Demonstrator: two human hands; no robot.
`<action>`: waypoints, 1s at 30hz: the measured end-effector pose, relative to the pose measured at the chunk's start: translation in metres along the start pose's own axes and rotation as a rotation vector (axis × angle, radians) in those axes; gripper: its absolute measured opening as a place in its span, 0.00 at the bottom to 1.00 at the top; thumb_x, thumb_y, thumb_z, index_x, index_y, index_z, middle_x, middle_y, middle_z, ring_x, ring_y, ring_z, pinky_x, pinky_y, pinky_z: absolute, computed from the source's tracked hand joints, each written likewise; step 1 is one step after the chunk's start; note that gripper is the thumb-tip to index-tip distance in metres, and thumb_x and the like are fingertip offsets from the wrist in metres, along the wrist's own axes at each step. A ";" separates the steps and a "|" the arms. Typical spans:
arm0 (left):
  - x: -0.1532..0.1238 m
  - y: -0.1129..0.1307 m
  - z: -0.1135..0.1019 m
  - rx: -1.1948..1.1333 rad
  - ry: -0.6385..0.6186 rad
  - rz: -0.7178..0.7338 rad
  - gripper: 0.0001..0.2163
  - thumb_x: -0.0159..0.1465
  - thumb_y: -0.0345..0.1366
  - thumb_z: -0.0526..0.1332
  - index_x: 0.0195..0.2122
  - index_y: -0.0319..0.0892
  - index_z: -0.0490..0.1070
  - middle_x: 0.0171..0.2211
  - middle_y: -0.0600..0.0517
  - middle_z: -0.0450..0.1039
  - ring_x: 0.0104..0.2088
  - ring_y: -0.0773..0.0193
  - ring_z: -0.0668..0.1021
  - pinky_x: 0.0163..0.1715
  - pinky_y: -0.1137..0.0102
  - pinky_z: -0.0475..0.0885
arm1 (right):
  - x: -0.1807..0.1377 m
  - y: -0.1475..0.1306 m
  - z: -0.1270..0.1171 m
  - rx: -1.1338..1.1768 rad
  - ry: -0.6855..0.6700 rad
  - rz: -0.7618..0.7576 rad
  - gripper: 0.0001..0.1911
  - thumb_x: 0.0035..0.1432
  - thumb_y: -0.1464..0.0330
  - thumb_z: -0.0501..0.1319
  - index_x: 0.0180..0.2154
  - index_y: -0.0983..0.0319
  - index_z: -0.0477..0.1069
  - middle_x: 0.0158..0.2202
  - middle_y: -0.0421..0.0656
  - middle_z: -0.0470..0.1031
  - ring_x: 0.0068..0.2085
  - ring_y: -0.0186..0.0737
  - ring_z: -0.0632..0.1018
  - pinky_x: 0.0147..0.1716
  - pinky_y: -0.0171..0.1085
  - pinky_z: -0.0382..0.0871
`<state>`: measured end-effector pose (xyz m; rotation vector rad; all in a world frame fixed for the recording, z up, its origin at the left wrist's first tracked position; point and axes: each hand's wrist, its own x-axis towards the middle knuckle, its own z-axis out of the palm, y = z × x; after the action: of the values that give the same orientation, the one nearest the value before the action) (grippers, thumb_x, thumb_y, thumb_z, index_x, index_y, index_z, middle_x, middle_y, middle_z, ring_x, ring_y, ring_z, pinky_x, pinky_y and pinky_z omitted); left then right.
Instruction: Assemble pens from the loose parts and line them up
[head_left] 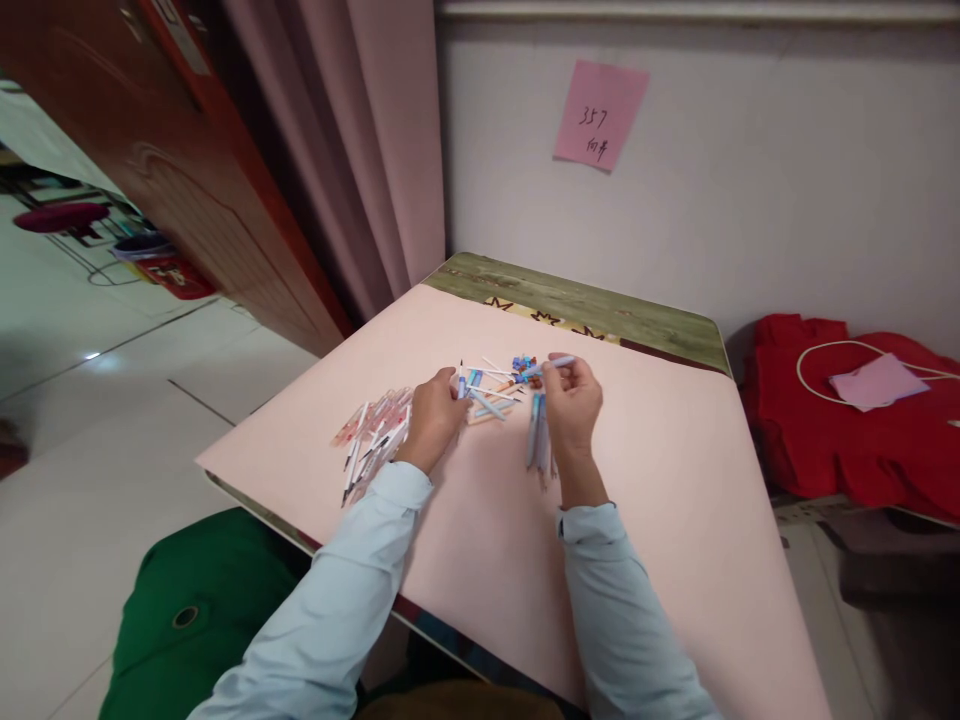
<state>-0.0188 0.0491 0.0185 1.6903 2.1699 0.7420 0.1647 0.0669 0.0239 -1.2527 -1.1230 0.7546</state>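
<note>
My left hand [435,420] is closed around a small blue-and-white pen-like piece [462,382], its dark tip pointing up. Between the thumb and fingers of my right hand [574,405] is a pale blue pen [561,361], held nearly level. Loose pens and sticks [491,402] in blue, white and tan lie crossed between the hands. Small blue and brown pieces [523,366] sit just behind them. Below my right hand, pale blue-grey pens [535,440] lie side by side. White dark-tipped pens [362,462] and clear pinkish pieces [375,412] are left of my left hand.
Pale pink sheeting covers the table [660,520]. A grey wall with a pink note [601,115] rises behind it. Red cloth [855,430] with a cord and paper lies at the right. A green-covered seat [202,600] stands at the front left, near a wooden door [172,160].
</note>
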 end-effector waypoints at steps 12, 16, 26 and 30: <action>-0.006 0.007 0.000 0.070 0.040 0.051 0.17 0.62 0.36 0.59 0.51 0.39 0.75 0.37 0.44 0.80 0.37 0.55 0.80 0.40 0.67 0.69 | 0.000 0.013 -0.003 -0.349 -0.310 0.096 0.19 0.57 0.56 0.59 0.43 0.61 0.76 0.31 0.42 0.80 0.30 0.40 0.77 0.32 0.35 0.67; -0.012 0.010 -0.001 0.028 0.106 0.068 0.15 0.63 0.35 0.56 0.47 0.39 0.77 0.37 0.45 0.81 0.37 0.56 0.80 0.40 0.66 0.69 | 0.017 -0.004 -0.042 -0.720 -0.300 0.135 0.14 0.54 0.55 0.63 0.29 0.60 0.77 0.28 0.45 0.80 0.32 0.42 0.78 0.32 0.35 0.65; -0.064 0.064 0.036 -0.011 -0.230 0.259 0.05 0.59 0.31 0.61 0.36 0.44 0.76 0.28 0.50 0.77 0.32 0.59 0.77 0.31 0.68 0.65 | 0.028 0.016 -0.068 -1.119 -0.448 0.293 0.16 0.47 0.54 0.67 0.23 0.60 0.76 0.24 0.48 0.78 0.28 0.43 0.78 0.27 0.37 0.66; -0.068 0.067 0.044 0.008 -0.258 0.233 0.07 0.59 0.31 0.61 0.38 0.44 0.75 0.29 0.49 0.77 0.33 0.56 0.78 0.31 0.67 0.65 | 0.031 0.024 -0.069 -1.084 -0.408 0.254 0.14 0.44 0.57 0.68 0.19 0.60 0.73 0.20 0.46 0.75 0.23 0.42 0.75 0.24 0.37 0.65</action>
<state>0.0767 0.0052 0.0136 1.9454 1.8275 0.5345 0.2423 0.0766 0.0120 -2.2358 -1.8422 0.5902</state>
